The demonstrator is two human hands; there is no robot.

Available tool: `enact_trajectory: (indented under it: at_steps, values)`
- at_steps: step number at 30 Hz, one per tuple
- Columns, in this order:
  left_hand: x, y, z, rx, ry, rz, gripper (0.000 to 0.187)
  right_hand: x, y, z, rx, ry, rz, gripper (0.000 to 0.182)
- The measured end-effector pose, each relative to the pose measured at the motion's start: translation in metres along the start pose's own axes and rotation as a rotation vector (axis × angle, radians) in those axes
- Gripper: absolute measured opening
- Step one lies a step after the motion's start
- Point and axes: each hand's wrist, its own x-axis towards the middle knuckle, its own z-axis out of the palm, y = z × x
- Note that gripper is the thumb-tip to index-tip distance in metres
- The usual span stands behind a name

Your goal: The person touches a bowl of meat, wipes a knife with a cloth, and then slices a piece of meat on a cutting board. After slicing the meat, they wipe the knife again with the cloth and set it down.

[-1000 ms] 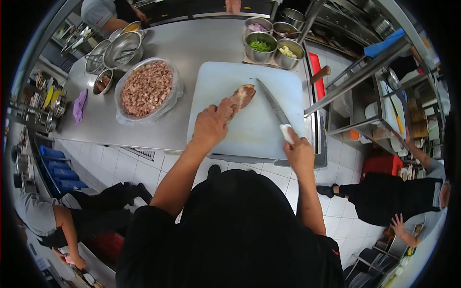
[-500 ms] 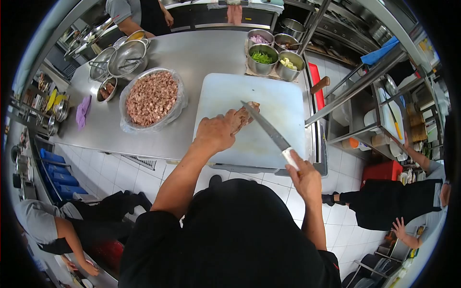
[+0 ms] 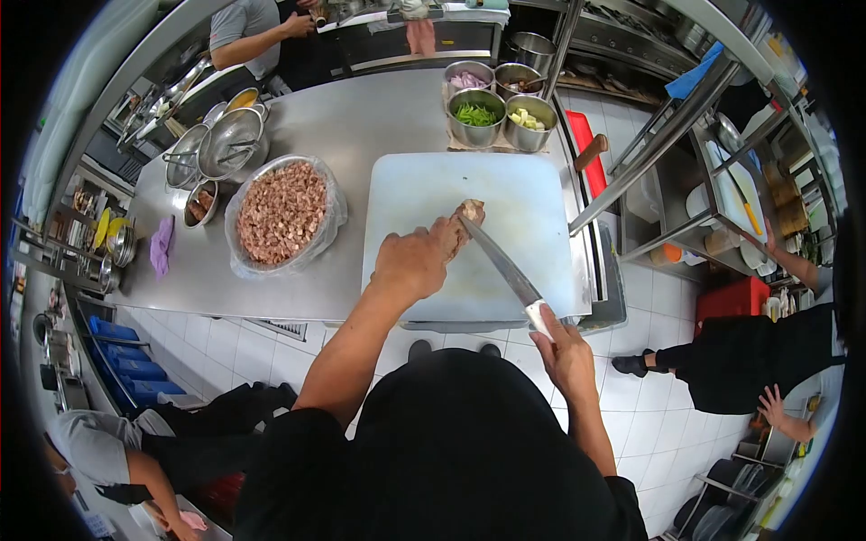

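Note:
On the white cutting board [image 3: 528,203] lies a piece of brown, cooked-looking meat [image 3: 473,211]. My left hand [image 3: 408,264] is closed over its near end and presses it down, hiding that part. My right hand [image 3: 568,359] grips the white handle of a long knife [image 3: 505,268]. The blade slants up and left, its tip end against the meat just beyond my left fingers. Left of the board stands a plastic-lined bowl [image 3: 338,219] heaped with diced meat [image 3: 281,213].
Metal pots of chopped greens [image 3: 476,114], pale cubes [image 3: 526,119] and purple pieces [image 3: 467,80] stand behind the board. Left are stacked steel bowls [image 3: 225,149], a small meat bowl [image 3: 200,204] and a purple cloth [image 3: 161,245]. A metal post [image 3: 622,176] rises at right. Co-workers stand around.
The knife's tip end has come down from above the meat's far end onto the meat nearer my left fingers. The view has shifted slightly. The co-worker at the back has raised a hand.

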Motion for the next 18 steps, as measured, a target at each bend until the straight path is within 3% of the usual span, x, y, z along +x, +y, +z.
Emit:
enact_trajectory:
  at_steps: [11, 18]
  values:
    - [-0.008, 0.0, 0.01, 0.036, 0.096, 0.087, 0.062, 0.075, -0.022, 0.038, 0.0, 0.079, 0.025, 0.047]
    - [0.004, -0.03, 0.028, -0.127, 0.107, 0.06, 0.07, 0.077, -0.02, -0.009, -0.063, 0.22, 0.014, 0.048]
